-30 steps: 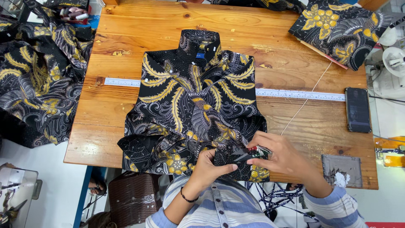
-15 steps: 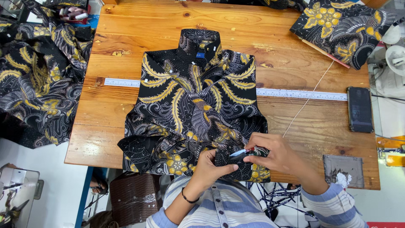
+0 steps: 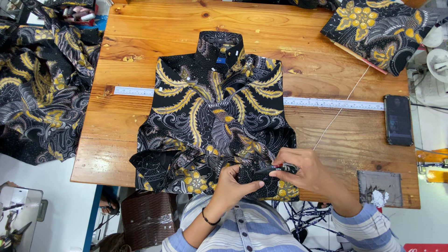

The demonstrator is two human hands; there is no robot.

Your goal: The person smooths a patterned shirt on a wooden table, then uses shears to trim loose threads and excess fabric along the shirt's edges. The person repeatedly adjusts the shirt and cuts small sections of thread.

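While my left hand (image 3: 232,186) pinches the shirt (image 3: 214,121) hem at lower centre, my right hand (image 3: 305,172) grips a small dark tool (image 3: 275,169) closed against the cloth. I judge trimming; next needs a steady snip. Beyond, the ruler (image 3: 326,103) crosses mid-frame; phone (image 3: 398,120) at right.

Black-and-gold patterned shirt (image 3: 214,116), collar up, flat on the wooden table, lower hem bunched

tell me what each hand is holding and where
Left hand pinches the batik shirt at its lower hem; right hand grips a small dark tool, probably thread snips, by its handle.
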